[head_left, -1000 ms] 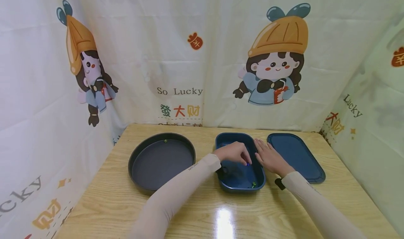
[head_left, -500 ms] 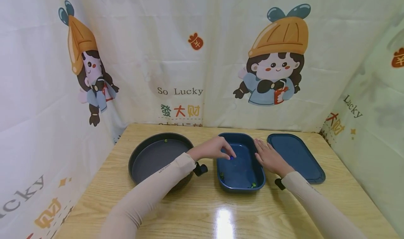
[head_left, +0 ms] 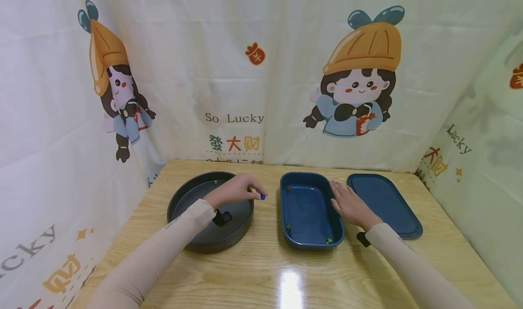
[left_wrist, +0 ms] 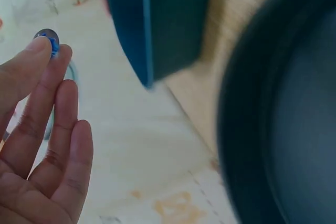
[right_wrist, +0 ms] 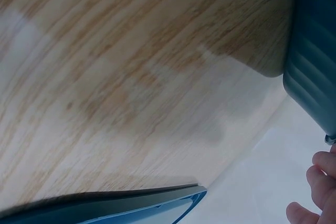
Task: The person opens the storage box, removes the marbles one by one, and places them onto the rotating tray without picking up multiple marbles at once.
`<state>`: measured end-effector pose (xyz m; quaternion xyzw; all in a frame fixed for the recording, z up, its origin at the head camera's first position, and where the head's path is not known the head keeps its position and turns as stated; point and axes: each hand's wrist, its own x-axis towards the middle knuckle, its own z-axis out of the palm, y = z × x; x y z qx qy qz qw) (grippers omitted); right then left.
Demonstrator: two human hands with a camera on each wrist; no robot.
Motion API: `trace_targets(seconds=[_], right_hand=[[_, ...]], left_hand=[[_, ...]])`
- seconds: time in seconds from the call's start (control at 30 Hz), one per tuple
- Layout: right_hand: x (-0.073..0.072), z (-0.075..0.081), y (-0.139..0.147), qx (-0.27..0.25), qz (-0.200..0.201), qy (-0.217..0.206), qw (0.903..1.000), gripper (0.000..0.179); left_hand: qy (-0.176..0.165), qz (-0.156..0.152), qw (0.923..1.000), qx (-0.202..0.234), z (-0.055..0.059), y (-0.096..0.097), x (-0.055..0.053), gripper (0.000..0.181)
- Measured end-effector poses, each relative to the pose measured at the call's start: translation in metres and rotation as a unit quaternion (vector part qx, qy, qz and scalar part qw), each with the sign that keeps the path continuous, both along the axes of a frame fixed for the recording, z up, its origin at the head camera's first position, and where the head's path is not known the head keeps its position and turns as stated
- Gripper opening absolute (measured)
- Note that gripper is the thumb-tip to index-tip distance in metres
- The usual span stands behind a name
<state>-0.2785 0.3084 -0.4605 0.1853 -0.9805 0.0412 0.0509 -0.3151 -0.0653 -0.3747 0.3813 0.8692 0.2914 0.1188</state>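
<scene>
My left hand pinches a blue marble between thumb and index finger, above the right rim of the round dark pan. In the left wrist view the marble looks glassy with blue inside, and the other fingers extend loosely. A small green marble lies at the pan's far side. To the right stands the deep blue box. It holds green marbles near its front right corner, dark and green marbles at the front left, and a reddish marble farther back. My right hand rests straight-fingered on its right rim.
A flat blue lid lies on the wooden table to the right of the box, close to the right forearm. Printed cloth hangs behind the table and along both sides.
The left hand has moved left with the blue marble, out of the box and over to the pan's right edge. My right hand stays on the box's rim.
</scene>
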Motion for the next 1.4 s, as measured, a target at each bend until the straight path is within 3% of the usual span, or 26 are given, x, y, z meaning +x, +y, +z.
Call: trace_targets(seconds=[0.3, 0.57, 0.93, 1.2, 1.4], right_hand=[[0.001, 0.001, -0.001, -0.004, 0.000, -0.002, 1.0000, 0.057], [0.001, 0.000, 0.001, -0.004, 0.002, 0.000, 1.0000, 0.057], [0.001, -0.001, 0.000, -0.006, 0.002, 0.000, 1.0000, 0.057], [0.000, -0.002, -0.001, -0.001, 0.002, -0.001, 1.0000, 0.057], [-0.001, -0.003, 0.000, 0.000, -0.001, -0.001, 1.0000, 0.057]], left_hand=[[-0.004, 0.056, 0.9984, -0.001, -0.022, -0.045, -0.022, 0.018], [-0.007, 0.083, 0.9964, -0.020, -0.047, -0.064, -0.043, 0.016], [0.012, 0.092, 0.9953, -0.028, -0.080, -0.069, -0.069, 0.013], [0.010, 0.067, 0.9976, -0.015, -0.089, -0.069, -0.075, 0.010], [0.013, 0.091, 0.9954, -0.026, -0.090, -0.067, -0.076, 0.014]])
